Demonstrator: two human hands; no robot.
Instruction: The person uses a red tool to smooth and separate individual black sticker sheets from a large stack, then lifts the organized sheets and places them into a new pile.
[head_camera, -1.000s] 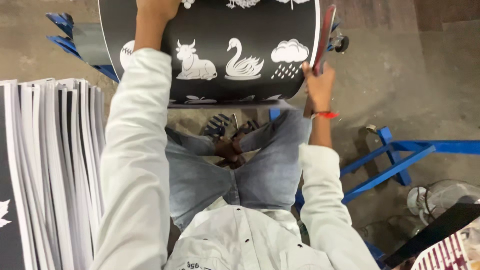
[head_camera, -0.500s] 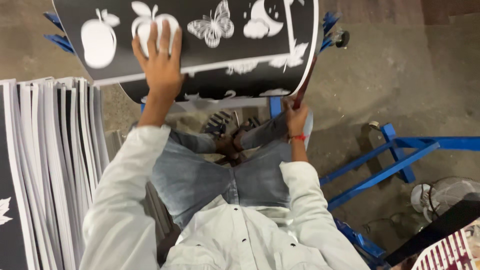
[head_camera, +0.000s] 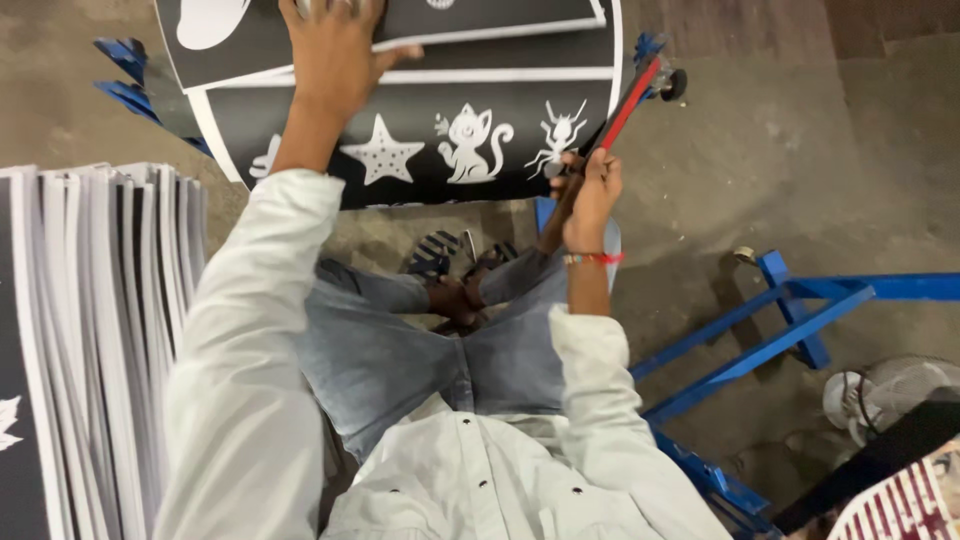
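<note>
Pressing flat on the upper black printed sheet (head_camera: 480, 25), the left hand (head_camera: 335, 55) lies palm down with fingers spread, the thumb stretched toward the sheet's white border. That sheet overlaps a second black sheet (head_camera: 420, 140) below it, which shows a white star, a cat and an insect in a row. The right hand (head_camera: 590, 190) is clenched around the lower end of a red-edged wooden squeegee (head_camera: 625, 105), which slants up along the right edge of the sheets; a red thread band circles that wrist. Both sheets lie at the top of the view, beyond the person's knees in grey jeans (head_camera: 420, 350). A stack of black-and-white sheets (head_camera: 100, 330) stands on edge to the left. A blue metal frame (head_camera: 780, 330) rests on the concrete floor (head_camera: 800, 150) at the right, near a small fan (head_camera: 880, 395).
</note>
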